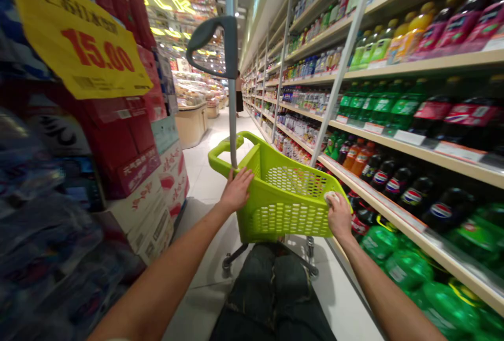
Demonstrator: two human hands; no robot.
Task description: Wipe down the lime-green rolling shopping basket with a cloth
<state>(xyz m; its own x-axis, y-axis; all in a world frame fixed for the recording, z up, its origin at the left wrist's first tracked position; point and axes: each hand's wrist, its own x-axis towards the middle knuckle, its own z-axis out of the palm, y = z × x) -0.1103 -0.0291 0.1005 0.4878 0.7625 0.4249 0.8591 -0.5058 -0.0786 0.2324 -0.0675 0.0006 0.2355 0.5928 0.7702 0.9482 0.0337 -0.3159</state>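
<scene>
Trolley basket (284,194) prob light, stiff, best rim-gripped; white wad (329,196) clamped by right hand (339,215), left hand (237,189) laid on, grip unclear.

Counted by kind: left hand (238,189), one; right hand (340,216), one; forearms (173,259), two; basket (283,194), one; pole (232,115), one; handle (230,49), one; white wad (329,196), one; casters (227,266), at least two; price sign (84,41), one; distant person (239,96), one; clear Pepsi logos (413,196) on the lower shelf (372,197), four.

Bottled drinks (394,100) line the right-hand shelves (413,66), opposite a yellow price sign (88,41) and stacked boxes (136,167).
</scene>
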